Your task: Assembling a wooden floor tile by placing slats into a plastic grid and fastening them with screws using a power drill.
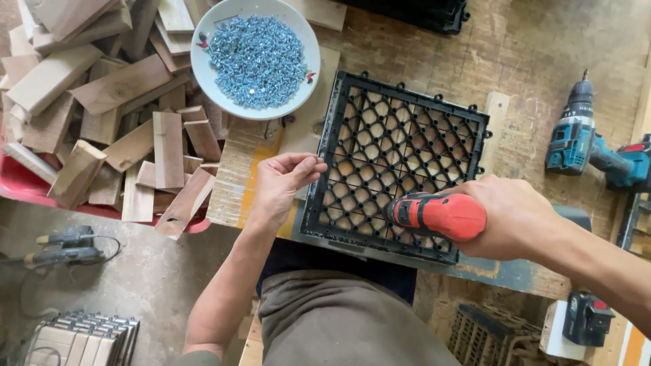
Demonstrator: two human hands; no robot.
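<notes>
1. While the right hand [515, 217] wraps fully around a red power screwdriver [437, 214], the tool lies nearly level, its nose over the lower right part of a black plastic grid tile [397, 159] that rests on the workbench [529, 47] straight before the person.
2. The left hand [281, 181] hovers at the tile's left edge, wrist bent, thumb and forefinger pinched together with the other fingers curled in; whether a screw sits in that pinch is too small to tell.
3. The screwdriver's bit is hidden beneath its own body, so its contact with the tile cannot be made out. A teal drill [576, 132] at the right lies partly cut off by the frame edge.
4. A white bowl [203, 64] beyond the left hand holds a heap of silvery-blue screws [258, 61].
5. A red tray [27, 190] at the left carries a jumble of short wooden slats [122, 85].
</notes>
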